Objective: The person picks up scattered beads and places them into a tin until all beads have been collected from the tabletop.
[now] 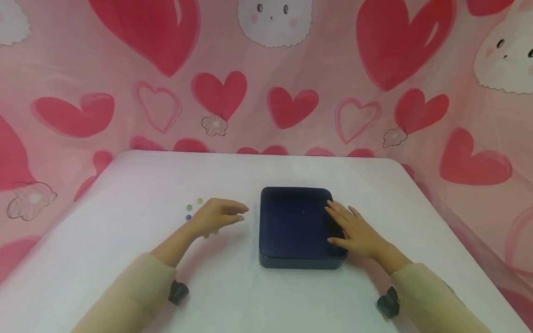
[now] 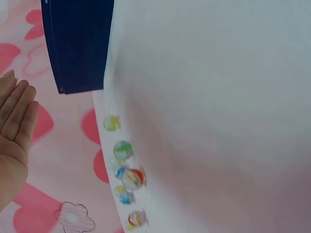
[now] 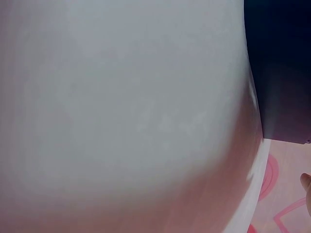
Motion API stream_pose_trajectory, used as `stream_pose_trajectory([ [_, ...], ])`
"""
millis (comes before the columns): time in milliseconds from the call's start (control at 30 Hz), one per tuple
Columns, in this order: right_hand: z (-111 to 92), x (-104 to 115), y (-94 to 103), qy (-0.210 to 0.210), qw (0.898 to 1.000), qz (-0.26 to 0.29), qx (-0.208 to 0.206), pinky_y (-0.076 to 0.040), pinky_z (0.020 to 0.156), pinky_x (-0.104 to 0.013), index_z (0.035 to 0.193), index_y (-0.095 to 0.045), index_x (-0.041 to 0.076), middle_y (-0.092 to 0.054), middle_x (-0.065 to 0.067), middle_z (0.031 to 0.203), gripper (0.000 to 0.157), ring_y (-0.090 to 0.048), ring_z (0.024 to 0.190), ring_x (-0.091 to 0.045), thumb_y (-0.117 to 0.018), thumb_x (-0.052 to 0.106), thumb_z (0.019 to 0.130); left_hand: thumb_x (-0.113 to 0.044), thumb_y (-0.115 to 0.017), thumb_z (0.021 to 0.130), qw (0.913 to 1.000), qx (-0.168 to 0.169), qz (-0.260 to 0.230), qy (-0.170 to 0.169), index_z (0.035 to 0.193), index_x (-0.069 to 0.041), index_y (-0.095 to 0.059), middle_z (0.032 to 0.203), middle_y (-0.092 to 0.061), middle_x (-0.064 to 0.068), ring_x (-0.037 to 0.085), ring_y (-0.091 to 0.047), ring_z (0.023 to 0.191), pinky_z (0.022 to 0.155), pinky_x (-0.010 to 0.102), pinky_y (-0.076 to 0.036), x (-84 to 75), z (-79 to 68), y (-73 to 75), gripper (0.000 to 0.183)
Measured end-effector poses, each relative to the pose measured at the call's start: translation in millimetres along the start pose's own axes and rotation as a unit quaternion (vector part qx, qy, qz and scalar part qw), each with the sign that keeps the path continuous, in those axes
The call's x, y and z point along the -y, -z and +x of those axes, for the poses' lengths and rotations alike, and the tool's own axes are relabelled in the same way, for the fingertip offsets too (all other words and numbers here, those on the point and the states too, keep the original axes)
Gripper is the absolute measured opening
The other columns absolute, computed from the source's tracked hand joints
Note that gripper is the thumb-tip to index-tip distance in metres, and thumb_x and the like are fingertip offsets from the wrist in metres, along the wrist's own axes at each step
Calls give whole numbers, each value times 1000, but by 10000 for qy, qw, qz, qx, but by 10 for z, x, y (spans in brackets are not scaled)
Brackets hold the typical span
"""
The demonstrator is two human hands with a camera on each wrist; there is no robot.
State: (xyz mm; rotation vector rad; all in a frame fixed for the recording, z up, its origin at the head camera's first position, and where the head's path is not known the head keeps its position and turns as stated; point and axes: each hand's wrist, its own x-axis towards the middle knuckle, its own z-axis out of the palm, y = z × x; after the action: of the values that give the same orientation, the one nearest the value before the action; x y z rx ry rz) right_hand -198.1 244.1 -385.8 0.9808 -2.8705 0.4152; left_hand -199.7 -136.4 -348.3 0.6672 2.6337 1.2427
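A square dark blue box (image 1: 301,262) with raised sides stands on the white table. One small blue marble (image 1: 303,213) lies inside it. My left hand (image 1: 217,216) hovers left of the box, fingers extended towards it and holding nothing. In the left wrist view its straight fingers (image 2: 18,114) show at the left edge. Several glass marbles (image 2: 132,178) lie on the table around and below that hand, one of them blue (image 1: 189,217). Over the box's right rim lies my right hand (image 1: 356,231), fingers spread; whether it touches the rim is hard to tell.
The white tabletop (image 1: 225,291) extends around the box on every side. Behind and beside it hangs a pink cloth (image 1: 258,64) printed with red hearts. A dark wrist device (image 1: 178,292) sits under the left sleeve, another (image 1: 389,303) under the right.
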Motion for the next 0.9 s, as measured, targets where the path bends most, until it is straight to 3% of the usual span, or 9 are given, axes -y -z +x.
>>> stream_pose_trajectory([
  [100, 9, 5, 0, 21, 10000, 19, -15, -15, 105, -60, 138, -33, 0, -27, -17, 147, 75, -21, 136, -33, -60, 41, 82, -21, -64, 86, 9994, -39, 93, 342, 115, -12, -64, 113, -65, 9, 24, -62, 103, 60, 34, -56, 60, -55, 57, 31],
  [167, 12, 8, 0, 21, 10000, 39, -12, -15, 106, -60, 138, -33, 0, -27, -17, 147, 75, -21, 136, -33, -60, 41, 82, -21, -63, 86, 9987, -57, 122, 484, 116, -11, -63, 114, -64, 10, 26, -61, 104, 60, 35, -56, 102, -92, 96, 31],
  [200, 13, 9, 0, 28, 10000, 31, -24, -15, 106, -60, 138, -33, 0, -27, -17, 147, 75, -22, 136, -34, -60, 41, 82, -20, -63, 86, 9986, -76, 135, 499, 116, -10, -63, 114, -64, 10, 27, -61, 105, 61, 36, -56, 122, -109, 115, 31],
  [333, 16, 10, 6, 20, 10000, 21, -2, -15, 106, -60, 138, -33, 0, -27, -17, 147, 75, -21, 136, -34, -59, 41, 82, -16, -61, 87, 9992, -202, 247, 242, 116, -5, -62, 116, -63, 11, 27, -59, 108, 87, 39, -50, 205, -168, 187, 31],
  [567, 14, 17, 19, 14, 10000, -26, 23, -16, 105, -60, 138, -34, -1, -28, -18, 147, 75, -22, 135, -35, -60, 41, 82, -11, -61, 86, 9979, -432, 446, 160, 113, -1, -63, 117, -61, 16, 30, -60, 106, 86, 41, -50, 292, -269, 305, 29],
  [633, 15, 17, 19, 15, 10000, -7, 31, -16, 105, -61, 138, -34, -1, -28, -18, 147, 75, -22, 135, -35, -60, 41, 82, -11, -61, 86, 9974, -446, 497, 271, 114, -2, -63, 118, -61, 16, 30, -60, 106, 83, 38, -52, 326, -293, 333, 29],
  [700, 15, 13, 16, 48, 10000, -1, 18, -16, 105, -61, 138, -34, -1, -28, -18, 146, 74, -22, 135, -35, -60, 40, 82, -14, -62, 86, 9967, -434, 477, 502, 114, -4, -63, 118, -61, 15, 28, -62, 99, 71, 34, -55, 355, -313, 355, 30],
  [800, 12, 8, 7, 82, 10000, 7, -10, -17, 104, -61, 137, -34, -1, -28, -18, 146, 74, -22, 135, -35, -60, 40, 82, -17, -62, 86, 9952, -394, 461, 770, 116, -7, -62, 119, -60, 15, 23, -60, 85, 56, 30, -51, 393, -342, 389, 32],
  [900, 6, 2, -7, 104, 9999, -32, -50, -17, 104, -61, 137, -35, -1, -29, -18, 146, 74, -23, 135, -35, -61, 39, 81, -18, -61, 87, 9947, -379, 401, 870, 117, -6, -61, 115, -61, 16, 21, -58, 77, 54, 31, -50, 419, -370, 419, 32],
])
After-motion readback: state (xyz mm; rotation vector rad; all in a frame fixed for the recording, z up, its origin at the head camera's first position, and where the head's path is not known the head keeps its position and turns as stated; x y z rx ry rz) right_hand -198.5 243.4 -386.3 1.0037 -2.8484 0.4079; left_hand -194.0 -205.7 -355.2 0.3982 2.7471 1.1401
